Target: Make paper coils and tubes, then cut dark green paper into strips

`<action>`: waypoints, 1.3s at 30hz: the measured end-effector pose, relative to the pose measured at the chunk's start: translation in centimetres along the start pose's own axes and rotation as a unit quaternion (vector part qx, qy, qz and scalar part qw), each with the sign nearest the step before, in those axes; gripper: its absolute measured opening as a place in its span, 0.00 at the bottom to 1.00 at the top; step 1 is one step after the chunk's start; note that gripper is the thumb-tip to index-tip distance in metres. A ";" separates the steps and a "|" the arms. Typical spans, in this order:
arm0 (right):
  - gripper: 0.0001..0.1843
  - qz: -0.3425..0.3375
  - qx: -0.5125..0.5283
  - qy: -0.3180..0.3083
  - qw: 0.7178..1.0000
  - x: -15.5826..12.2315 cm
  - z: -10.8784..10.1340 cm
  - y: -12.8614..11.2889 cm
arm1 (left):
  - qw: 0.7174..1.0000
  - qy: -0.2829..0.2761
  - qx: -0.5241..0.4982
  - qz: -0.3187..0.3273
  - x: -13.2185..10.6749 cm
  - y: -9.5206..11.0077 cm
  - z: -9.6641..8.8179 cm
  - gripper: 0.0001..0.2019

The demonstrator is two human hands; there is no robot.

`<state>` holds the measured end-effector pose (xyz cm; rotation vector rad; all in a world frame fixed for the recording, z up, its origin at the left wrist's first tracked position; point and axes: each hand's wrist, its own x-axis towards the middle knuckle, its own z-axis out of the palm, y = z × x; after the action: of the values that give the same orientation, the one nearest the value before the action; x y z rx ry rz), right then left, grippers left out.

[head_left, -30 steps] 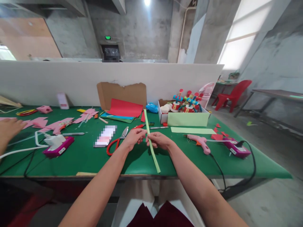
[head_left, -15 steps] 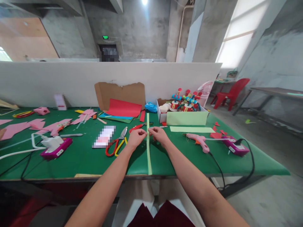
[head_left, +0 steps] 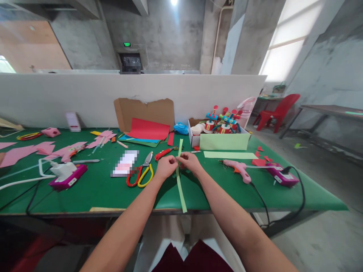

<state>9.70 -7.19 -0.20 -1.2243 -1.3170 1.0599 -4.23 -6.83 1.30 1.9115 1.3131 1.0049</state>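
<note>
A narrow light-green paper strip (head_left: 180, 189) runs lengthwise in front of me, its near end at the table's front edge. My left hand (head_left: 167, 166) pinches the strip's middle from the left side. From the right, my right hand (head_left: 190, 161) grips it at almost the same spot, fingertips close together. Just left of my left hand lie scissors (head_left: 146, 170) with one red and one yellow handle. Behind the hands are a red-handled tool (head_left: 163, 153) and a thin pen-like stick (head_left: 194, 152), partly hidden.
A pink glue gun (head_left: 238, 168) and purple power strip (head_left: 282, 175) lie right, their cables hanging over the edge. A box (head_left: 224, 141) of small figures stands behind a flat green strip (head_left: 229, 155). Coloured paper (head_left: 149, 129), pink scraps (head_left: 21, 155) and another power strip (head_left: 68, 177) lie left.
The green strip has tilted and bent slightly, its near end shifting right and its far end drawn a little nearer. My left hand has moved slightly right. Both hands still pinch the strip.
</note>
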 end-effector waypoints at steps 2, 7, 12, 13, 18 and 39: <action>0.16 0.010 0.032 -0.015 0.999 -0.1 0.0 -0.2 | 0.999 0.002 -0.040 -0.029 0.0 -0.1 -0.1 0.05; 0.15 0.046 0.111 -0.039 0.992 -0.2 -0.4 -0.5 | 0.978 -0.011 -0.174 -0.118 0.0 -0.3 -0.2 0.05; 0.14 0.046 0.129 -0.035 0.990 -0.3 -0.5 -0.4 | 0.965 -0.043 -0.227 -0.125 0.0 -0.3 -0.2 0.07; 0.14 0.043 0.127 -0.031 0.991 -0.3 -0.5 -0.3 | 0.966 -0.045 -0.222 -0.121 0.0 -0.3 -0.2 0.07; 0.10 0.040 0.115 0.011 0.993 -0.2 -0.2 -0.2 | 0.974 -0.078 -0.189 -0.092 -0.3 0.0 0.0 0.13; 0.18 0.066 0.230 -0.084 0.967 -0.1 -0.3 0.0 | 0.906 -0.140 -0.362 -0.167 -0.2 -0.1 -0.2 0.20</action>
<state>10.03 -7.32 -0.13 -0.8925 -1.0394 1.4944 -4.51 -6.95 1.33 1.1604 0.8797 0.8386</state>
